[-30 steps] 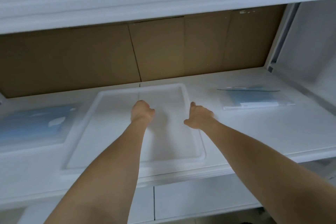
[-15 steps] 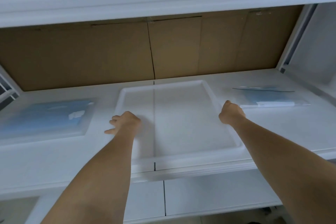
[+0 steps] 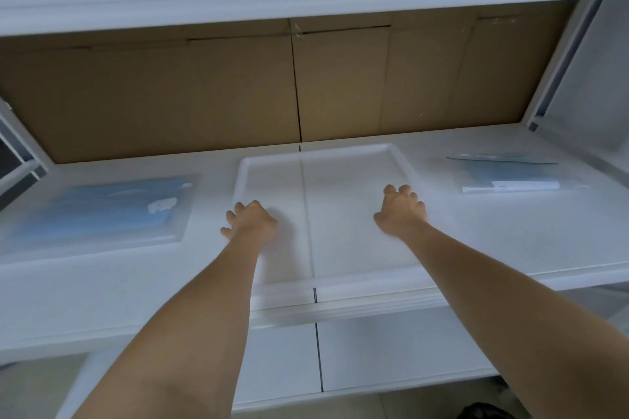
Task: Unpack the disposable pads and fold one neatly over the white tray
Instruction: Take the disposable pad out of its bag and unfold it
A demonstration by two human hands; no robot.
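- Since half a second ago my right hand [image 3: 401, 211] has come inward from the right rim onto the tray's floor, while my left hand [image 3: 252, 223] has stayed by the left rim, only a little further in.
- My left hand lies knuckles-up on the white tray [image 3: 340, 155] at its left side, fingers loosely curled with the tips spread toward the rim; I cannot tell whether they hook the rim or only rest on it.
- My right hand sits on the right half of the tray floor, fingers bent and splayed, tips down on the plastic, closed round nothing.
- The tray lies flat on the white shelf [image 3: 510, 231], its near edge at the shelf's front lip.
- A flat clear packet of blue pads [image 3: 102, 214], still sealed, lies on the shelf well left of the tray.
- A second, smaller pad packet [image 3: 510, 177] with a white strip along its front lies to the right of the tray, apart from it.
- Brown cardboard [image 3: 204, 95] lines the back behind the shelf.
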